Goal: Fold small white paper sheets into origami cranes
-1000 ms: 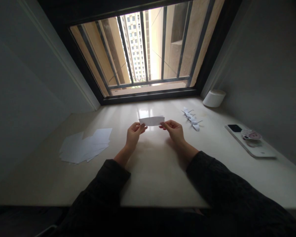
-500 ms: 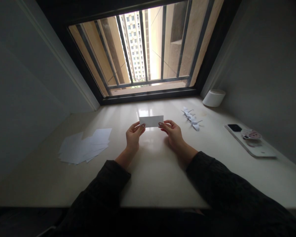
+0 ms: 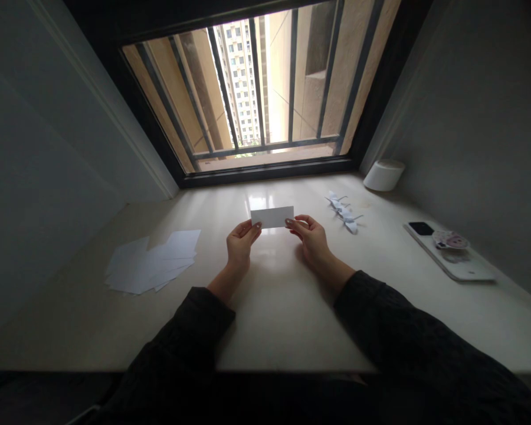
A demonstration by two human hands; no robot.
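Note:
A small white rectangle of paper, wider than tall, is held up between my two hands above the pale sill. My left hand pinches its lower left corner, thumb in front and fingers behind. At the lower right corner, my right hand has the same kind of pinch. Whether the paper is folded I cannot tell. To the right, beyond my right hand, several folded paper cranes lie in a row. A loose pile of white paper sheets is spread out left of my left hand.
A white phone with a round grip on its back lies at the right. Near the window's right corner stands a white cylindrical object. A dark-framed window with bars closes off the far side; walls flank the sill.
Almost nothing differs. The paper and both hands have shifted very slightly to the right, with the same pinch on each side.

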